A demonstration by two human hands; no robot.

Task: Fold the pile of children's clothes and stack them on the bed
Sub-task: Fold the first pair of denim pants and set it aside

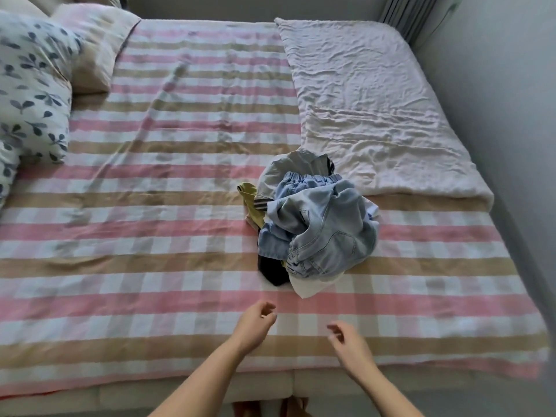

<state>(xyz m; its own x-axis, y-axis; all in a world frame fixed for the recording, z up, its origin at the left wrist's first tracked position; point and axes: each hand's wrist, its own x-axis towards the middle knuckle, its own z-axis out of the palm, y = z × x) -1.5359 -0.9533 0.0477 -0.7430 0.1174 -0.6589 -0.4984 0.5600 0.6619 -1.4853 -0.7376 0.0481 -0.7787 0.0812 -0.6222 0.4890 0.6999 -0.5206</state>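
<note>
A loose pile of children's clothes [313, 224] lies on the bed [150, 236], right of centre. Light blue jeans [328, 233] are on top, with a grey garment [288, 170] behind, a yellow-green piece [251, 200] at the left, and dark [270, 270] and white [310, 285] pieces at the front. My left hand [255, 323] hovers over the checked cover just in front of the pile, fingers loosely curled and holding nothing. To its right, my right hand [350, 341] is also empty with fingers apart. Neither hand touches the clothes.
The bed has a pink, tan and white checked cover. A crumpled white blanket [370, 97] covers the far right part. Pillows, one with a blue leaf print [33, 94], lie at the far left. A grey wall [505, 115] runs along the right side.
</note>
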